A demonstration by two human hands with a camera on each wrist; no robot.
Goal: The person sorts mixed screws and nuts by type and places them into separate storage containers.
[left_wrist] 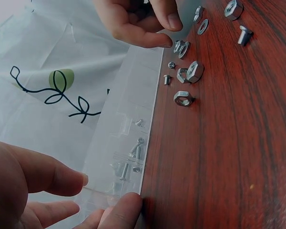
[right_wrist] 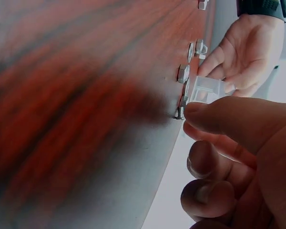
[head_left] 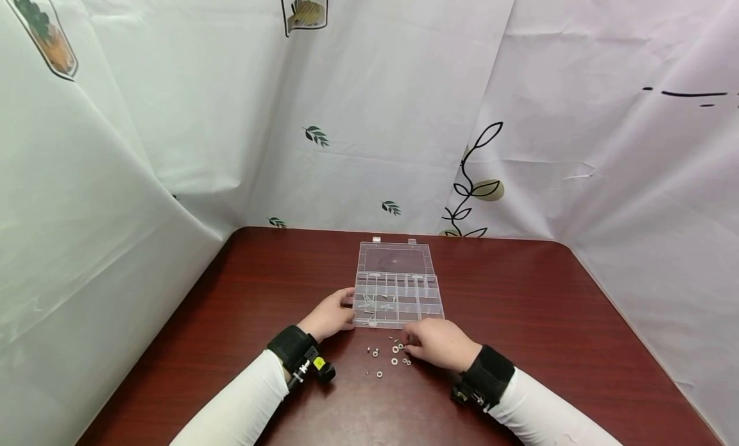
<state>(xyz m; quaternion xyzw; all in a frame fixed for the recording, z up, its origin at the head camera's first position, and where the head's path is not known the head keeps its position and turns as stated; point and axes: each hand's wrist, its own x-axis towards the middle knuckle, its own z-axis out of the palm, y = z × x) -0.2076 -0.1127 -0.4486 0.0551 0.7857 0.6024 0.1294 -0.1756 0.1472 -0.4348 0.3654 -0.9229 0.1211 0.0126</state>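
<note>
The left hand grips the divided box (screws inside); whether the right hand grips anything, I cannot tell.

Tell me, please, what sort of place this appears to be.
Probably an indoor tabletop workspace screened off with fabric: white sheets printed with plants hang behind and beside a reddish-brown table, which holds an open, clear compartment box and loose metal nuts.

Clear, colourless box at the left hand, silvery nuts and screws beside the right hand, dark-streaked reddish-brown tabletop under both, black wristbands and white sleeves behind them, green leaf prints on white cloth beyond
</note>
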